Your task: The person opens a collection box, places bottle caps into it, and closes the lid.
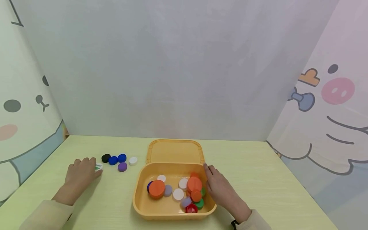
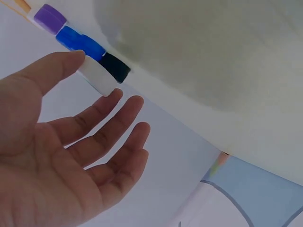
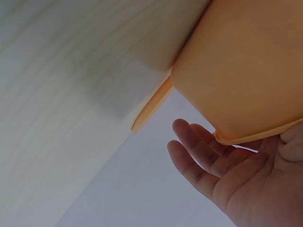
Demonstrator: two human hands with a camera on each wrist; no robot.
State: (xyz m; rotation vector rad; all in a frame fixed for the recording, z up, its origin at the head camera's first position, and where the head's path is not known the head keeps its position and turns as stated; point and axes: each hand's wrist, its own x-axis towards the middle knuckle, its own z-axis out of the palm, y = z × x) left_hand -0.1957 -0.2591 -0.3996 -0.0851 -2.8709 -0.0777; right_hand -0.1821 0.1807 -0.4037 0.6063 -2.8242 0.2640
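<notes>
Left of the box [image 1: 172, 216], the left hand [image 1: 81, 174] pinches a cap [image 2: 98, 77], green-marked only in head view; the right hand [image 1: 222, 188], fingers loose, touches the box.

The two wrists [image 1: 65, 193] are slanting inward from the sides. The left hand [image 1: 81, 173] is showing its back upward, and its thumb [image 2: 60, 67] and index finger [image 2: 87, 119] are making a pinch while the other fingers [image 2: 110, 135] are bending softly. The right hand [image 1: 220, 187] is stretching its fingers forward, relaxed and only slightly curved.
</notes>
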